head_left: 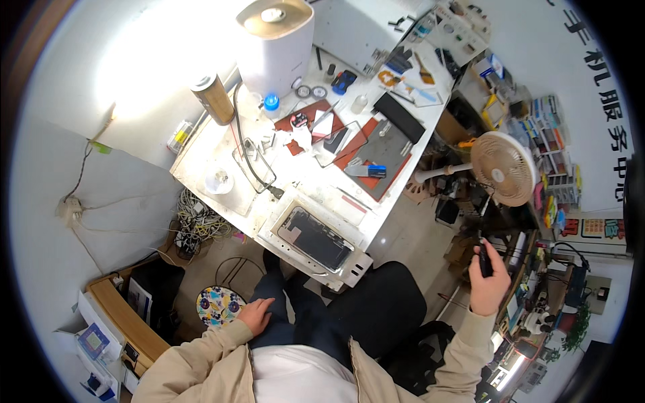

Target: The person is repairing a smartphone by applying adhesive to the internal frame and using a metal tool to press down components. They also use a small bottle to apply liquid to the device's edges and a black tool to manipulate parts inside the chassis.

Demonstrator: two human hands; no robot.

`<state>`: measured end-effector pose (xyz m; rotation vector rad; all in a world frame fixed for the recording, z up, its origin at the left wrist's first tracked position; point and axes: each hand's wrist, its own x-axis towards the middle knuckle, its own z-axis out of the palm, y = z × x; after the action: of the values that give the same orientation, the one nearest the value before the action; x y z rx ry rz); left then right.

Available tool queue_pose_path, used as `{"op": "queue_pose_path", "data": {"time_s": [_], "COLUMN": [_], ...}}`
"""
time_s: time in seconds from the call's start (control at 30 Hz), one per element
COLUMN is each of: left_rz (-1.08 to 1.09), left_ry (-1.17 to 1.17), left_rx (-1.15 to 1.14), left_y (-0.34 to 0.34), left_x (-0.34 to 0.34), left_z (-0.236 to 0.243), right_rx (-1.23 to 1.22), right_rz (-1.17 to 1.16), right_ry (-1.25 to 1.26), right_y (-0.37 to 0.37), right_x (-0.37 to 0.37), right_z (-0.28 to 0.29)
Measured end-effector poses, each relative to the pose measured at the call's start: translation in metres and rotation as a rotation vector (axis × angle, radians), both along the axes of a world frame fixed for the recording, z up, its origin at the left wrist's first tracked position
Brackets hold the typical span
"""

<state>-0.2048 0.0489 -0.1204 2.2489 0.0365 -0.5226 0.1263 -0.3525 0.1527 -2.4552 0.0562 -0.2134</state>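
My left hand (256,314) rests on my left thigh with its fingers loosely extended and nothing in them. My right hand (490,285) is raised beside the bench on the right, closed around a black tool handle (485,260) with a thin shaft pointing up. A smartphone (316,238), its dark face up, lies in a pale metal plate device (356,269) at the bench's near end, between and above my hands. Farther back lie a red mat (383,188) with a blue-handled scraper (376,171) on it, and small loose parts.
The white bench (201,188) holds a humidifier-like appliance (269,54), a cardboard tube (211,101) and a cup (219,181). A standing fan (504,168) and cluttered shelves are right; tangled cables (198,221), a patterned stool (218,305) and a wooden unit (124,326) are left.
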Motion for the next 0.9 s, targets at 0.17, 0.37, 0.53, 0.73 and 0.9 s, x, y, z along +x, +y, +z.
{"op": "queue_pose_path", "data": {"time_s": [0.17, 0.37, 0.53, 0.73, 0.9], "left_rz": [-0.053, 0.081, 0.352, 0.635, 0.786], "left_ry": [-0.232, -0.307, -0.119, 0.102, 0.262], "left_rx": [-0.085, -0.12, -0.052, 0.036, 0.001], "left_y": [0.004, -0.001, -0.048, -0.17, -0.238], "left_x": [0.049, 0.087, 0.059, 0.015, 0.001], "left_z": [0.054, 0.1, 0.077, 0.04, 0.044], "right_rx": [-0.162, -0.212, -0.327, -0.645, -0.006], "right_rz": [0.078, 0.165, 0.238, 0.341, 0.384], "right_ry": [-0.012, -0.02, 0.154, 0.145, 0.254], "right_y": [0.02, 0.039, 0.081, 0.086, 0.054], "right_x": [0.024, 0.122, 0.219, 0.275, 0.286], "right_z": [0.0, -0.058, -0.13, -0.21, -0.243]}}
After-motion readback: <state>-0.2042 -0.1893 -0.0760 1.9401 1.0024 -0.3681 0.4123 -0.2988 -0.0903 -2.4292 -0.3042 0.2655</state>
